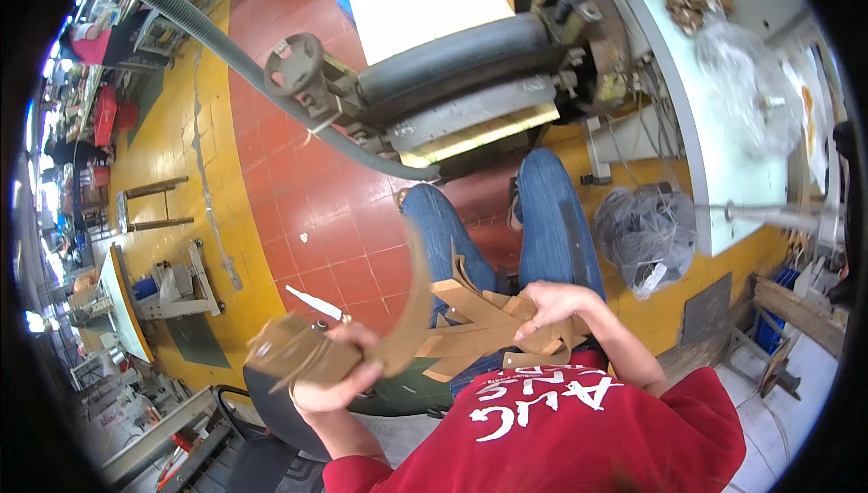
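My left hand [339,371] is closed around a bundle of tan, leather-like strips [289,348], blurred by motion. A long curved strip [411,312] rises from beside that hand toward my knee. Just beyond the hand is a white, pointed, blade-like object [314,301]; whether it touches the hand I cannot tell. Across my lap lies a loose heap of flat tan pieces [470,312], some crossing each other. My right hand [553,305] grips the right end of this heap, thumb and fingers closed on several pieces.
Ahead of my knees stands a machine with a dark roller [457,59] and a handwheel [294,65]. A pale table [732,163] at the right carries clear plastic and brown scraps. A grey plastic bag [646,231] sits below it. A ribbed hose [194,23] crosses the upper left.
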A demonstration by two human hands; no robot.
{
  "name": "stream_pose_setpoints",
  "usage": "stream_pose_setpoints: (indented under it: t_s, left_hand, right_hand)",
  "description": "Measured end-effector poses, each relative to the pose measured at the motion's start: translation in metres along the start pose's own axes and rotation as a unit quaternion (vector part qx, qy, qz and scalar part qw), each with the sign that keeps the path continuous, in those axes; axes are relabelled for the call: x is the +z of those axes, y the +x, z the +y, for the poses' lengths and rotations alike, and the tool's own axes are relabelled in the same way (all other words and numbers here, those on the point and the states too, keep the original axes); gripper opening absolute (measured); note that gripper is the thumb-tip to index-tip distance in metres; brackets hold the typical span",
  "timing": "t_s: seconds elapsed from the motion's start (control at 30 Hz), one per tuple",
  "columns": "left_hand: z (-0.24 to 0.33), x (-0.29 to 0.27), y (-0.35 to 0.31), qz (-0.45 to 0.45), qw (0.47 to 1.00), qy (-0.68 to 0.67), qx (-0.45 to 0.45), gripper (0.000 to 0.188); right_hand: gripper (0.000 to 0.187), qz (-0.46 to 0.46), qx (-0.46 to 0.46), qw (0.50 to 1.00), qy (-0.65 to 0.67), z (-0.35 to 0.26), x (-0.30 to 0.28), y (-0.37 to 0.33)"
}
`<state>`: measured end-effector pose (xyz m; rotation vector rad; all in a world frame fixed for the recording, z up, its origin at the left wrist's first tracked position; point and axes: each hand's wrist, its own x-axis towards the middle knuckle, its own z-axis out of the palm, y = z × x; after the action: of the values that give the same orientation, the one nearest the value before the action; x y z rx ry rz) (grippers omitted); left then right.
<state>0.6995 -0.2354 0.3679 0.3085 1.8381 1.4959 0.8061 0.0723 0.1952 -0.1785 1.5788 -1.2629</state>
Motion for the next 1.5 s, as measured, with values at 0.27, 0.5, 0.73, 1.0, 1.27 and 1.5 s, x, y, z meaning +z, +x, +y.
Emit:
stream_pose_setpoints:
  t_s: [0.27,0.5,0.73,1.0,1.27,1.5]
  left_hand:
    - [-0.073,0.084,0.006,-0.195,0.97,0.051,-0.133,0.04]
    - [-0.149,0.107,0.003,-0.063,0.958,0.205,-0.189,0.038]
    - [-0.132,0.101,0.011,-0.093,0.962,0.189,-0.173,0.031]
    - [-0.137,0.085,0.024,-0.116,0.964,0.052,-0.234,0.035]
    - [-0.121,0.072,0.037,0.056,0.987,0.095,-0.118,0.033]
    - [-0.081,0.083,0.085,-0.129,0.992,0.005,-0.015,0.041]
  right_hand:
    - [0.068,0.132,-0.108,0.982,-0.087,0.027,0.012,-0.015]
    - [0.053,0.377,-0.253,0.884,-0.112,0.053,0.017,-0.03]
    - [0.049,0.346,-0.171,0.917,-0.098,0.053,0.012,-0.084]
    - [0.047,0.446,-0.073,0.858,-0.243,0.047,0.022,-0.076]
    - [0.031,0.471,-0.073,0.815,-0.328,0.033,0.019,-0.076]
    - [0.015,0.423,-0.302,0.787,-0.332,-0.035,0.007,-0.079]
